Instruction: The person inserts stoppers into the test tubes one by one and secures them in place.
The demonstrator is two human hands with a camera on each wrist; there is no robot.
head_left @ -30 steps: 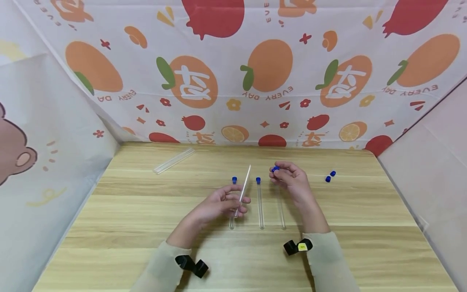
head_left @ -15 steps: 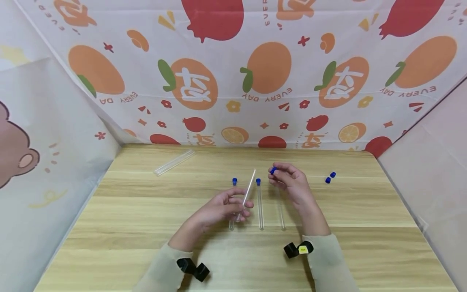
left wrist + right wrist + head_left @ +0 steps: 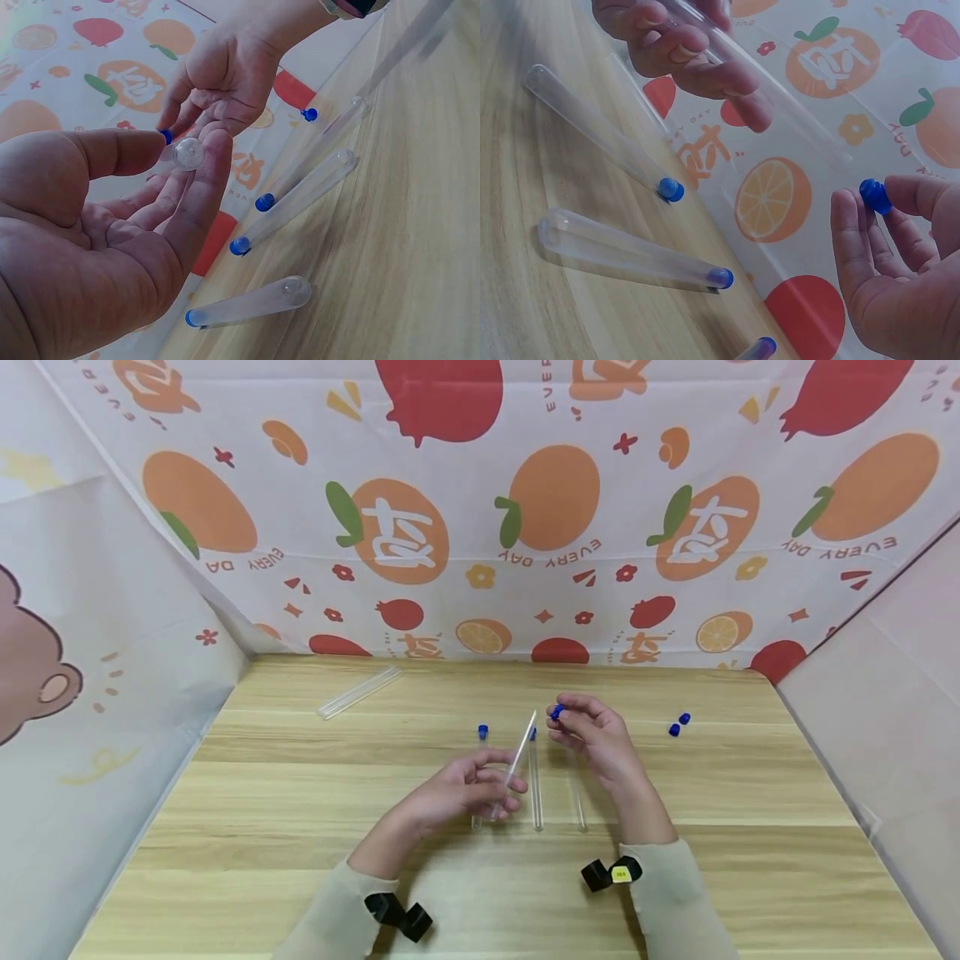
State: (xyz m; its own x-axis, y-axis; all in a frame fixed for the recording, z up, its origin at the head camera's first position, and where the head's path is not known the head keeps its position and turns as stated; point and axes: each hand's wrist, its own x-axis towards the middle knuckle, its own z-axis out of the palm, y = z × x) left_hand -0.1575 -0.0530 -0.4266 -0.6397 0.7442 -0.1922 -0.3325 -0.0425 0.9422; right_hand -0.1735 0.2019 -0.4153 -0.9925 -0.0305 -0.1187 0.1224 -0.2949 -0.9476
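Observation:
My left hand [image 3: 459, 792] pinches a clear test tube [image 3: 524, 742] between thumb and fingers, tilted with its upper end towards the right hand. No cap is on that upper end. My right hand [image 3: 602, 742] pinches a blue cap [image 3: 874, 196] between thumb and fingertips, a short gap from the tube in the right wrist view. Beneath the hands lie three capped tubes: a left one [image 3: 255, 300] partly behind my left hand in the head view, a middle one [image 3: 536, 785], and a right one [image 3: 577, 793] whose cap my right hand hides there.
Several clear tubes [image 3: 358, 693] lie together at the back left of the wooden table [image 3: 300, 827]. Two loose blue caps [image 3: 674, 730] sit to the right of my right hand. A fruit-print cloth [image 3: 480, 510] hangs behind the table.
My left hand has moved slightly right with the tube, whose upper end now tilts further right. My right hand has shifted a little left with the cap, narrowing the gap.

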